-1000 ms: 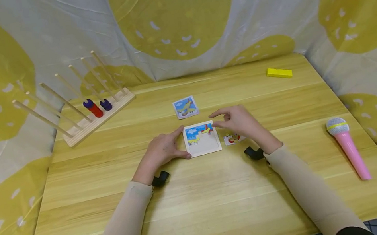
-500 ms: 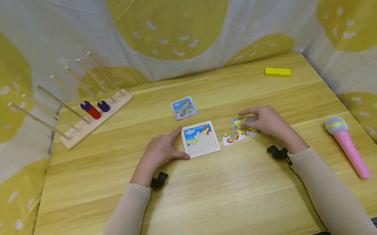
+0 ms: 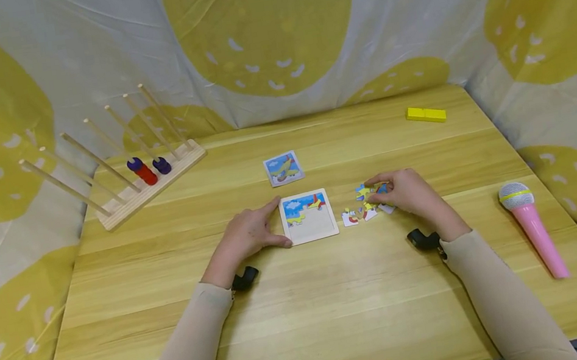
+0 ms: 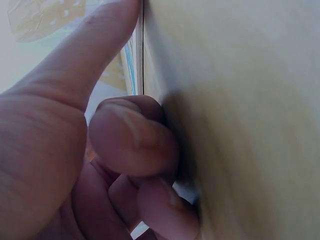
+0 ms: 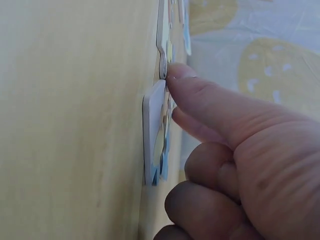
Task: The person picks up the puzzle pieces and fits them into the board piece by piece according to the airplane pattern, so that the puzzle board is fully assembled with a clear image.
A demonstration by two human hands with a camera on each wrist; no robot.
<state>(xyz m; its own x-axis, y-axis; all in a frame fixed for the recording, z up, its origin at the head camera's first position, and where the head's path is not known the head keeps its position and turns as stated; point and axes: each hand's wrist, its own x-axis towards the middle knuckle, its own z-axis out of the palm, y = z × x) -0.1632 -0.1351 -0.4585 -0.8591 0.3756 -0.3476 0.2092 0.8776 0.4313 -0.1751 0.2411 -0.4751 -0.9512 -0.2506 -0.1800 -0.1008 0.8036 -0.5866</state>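
Note:
A square wooden puzzle board [image 3: 315, 233] lies on the table, its upper part filled with blue sky and yellow-and-red plane pieces. My left hand [image 3: 245, 235] spans the board's left edge, index finger by the upper corner and thumb at the lower one. The left wrist view shows the other fingers bent, close to the table. My right hand [image 3: 411, 192] is over loose jigsaw pieces [image 3: 350, 218] right of the board. Its thumb tip [image 5: 179, 71] touches the pieces; whether it pinches one I cannot tell. The hand covers part of the pile.
A picture card [image 3: 284, 168] of a plane lies behind the board. At back left stands a wooden peg rack [image 3: 154, 189] with red and purple rings. A yellow block [image 3: 426, 114] sits at back right, and a pink toy microphone [image 3: 537, 237] lies near the right edge.
My right hand has moved from the board's upper right corner to the loose pieces on the right, then stayed there with little motion. The left hand has kept its place at the board.

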